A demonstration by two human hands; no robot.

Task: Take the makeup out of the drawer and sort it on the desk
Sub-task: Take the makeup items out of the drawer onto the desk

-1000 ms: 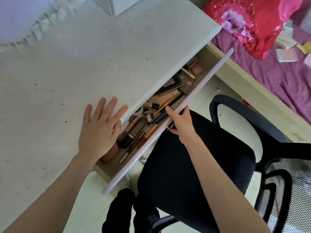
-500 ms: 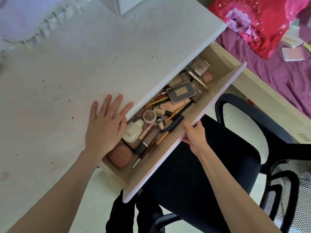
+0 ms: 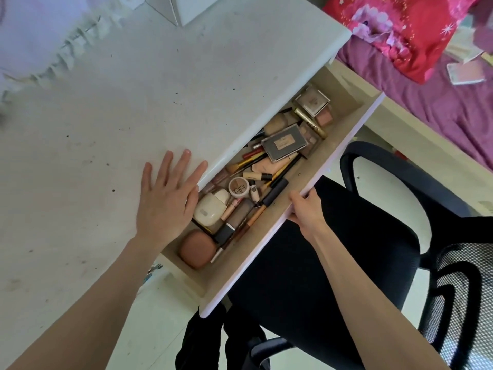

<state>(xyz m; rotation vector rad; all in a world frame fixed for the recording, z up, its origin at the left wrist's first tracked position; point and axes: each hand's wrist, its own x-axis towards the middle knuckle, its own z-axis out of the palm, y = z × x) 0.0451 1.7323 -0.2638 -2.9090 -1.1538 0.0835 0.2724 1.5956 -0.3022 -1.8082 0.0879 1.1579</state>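
White desktop (image 3: 112, 134) under flat left hand (image 3: 166, 201); cluttered beige makeup drawer (image 3: 344, 134) now pulled wider, front gripped by right hand (image 3: 306, 209); ready for unloading.

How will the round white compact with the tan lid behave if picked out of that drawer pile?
The round compact looks like rigid plastic, so probably stiff and light. It lies flat on other makeup in the drawer, so a push would likely slide it rather than roll it. Its smooth low rim may slip; pressed powder inside could crack if dropped.

White desk (image 3: 112, 108), left hand (image 3: 165, 201) flat, perhaps a box (image 3: 184, 6).
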